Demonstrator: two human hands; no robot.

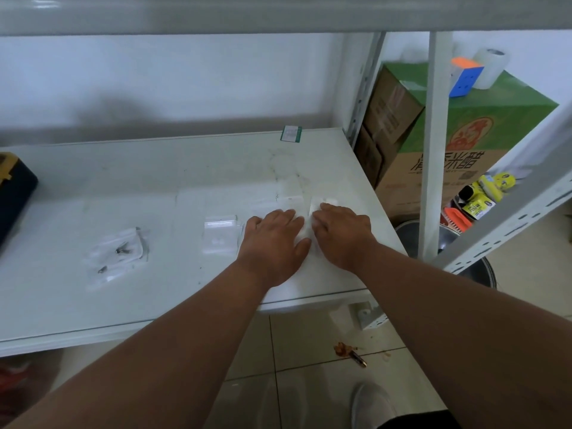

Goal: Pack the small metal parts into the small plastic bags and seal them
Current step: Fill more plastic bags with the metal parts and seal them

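Both hands, left (272, 243) and right (342, 235), press flat with fingers spread on a clear, flimsy bag (305, 230) near the shelf's (154, 187) right edge.

clear glossy plastic bags (220, 234), metal parts (121, 250)

White shelf board (154, 181) of a metal rack, spanning the middle of the frame. Lying on it: left of centre, clear plastic bags (116, 255) with small metal parts (121, 250) among them; at centre, an empty bag (220, 233); further right, more bags (305, 212) under two flat hands; at the far edge, a green-edged card (291, 133); at the left edge, a dark case (14, 193).
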